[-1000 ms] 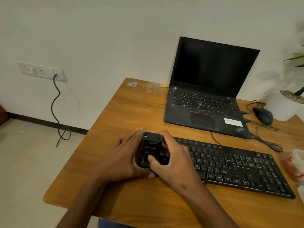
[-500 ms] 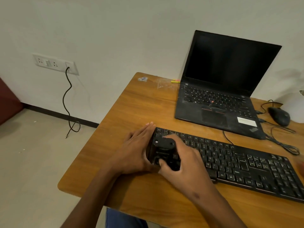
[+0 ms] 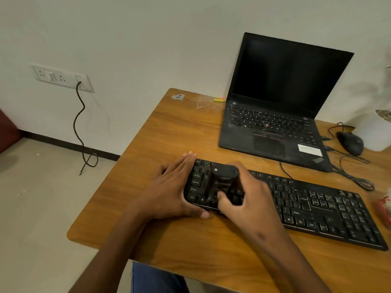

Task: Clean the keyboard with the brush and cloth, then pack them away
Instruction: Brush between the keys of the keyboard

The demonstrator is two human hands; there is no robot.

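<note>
Brushing stage, probably early: right hand [image 3: 249, 199] fingers curl round the brush [image 3: 224, 176]; left hand [image 3: 169, 191], fingers straight, steadies the keyboard [image 3: 306, 204] near the worktop's [image 3: 169, 127] left edge; wiping and packing remain.

Matt black plastic keyboard [image 3: 306, 204] lies on a smooth, lightly glossy wood-grain table [image 3: 169, 134].

Key legends "Ctrl", "Shift", "Caps Lock" are read on the keyboard [image 3: 317, 208] left column, just beside the left hand [image 3: 169, 193] fingers. The laptop [image 3: 273, 132] palm-rest sticker is too blurred to read.
</note>
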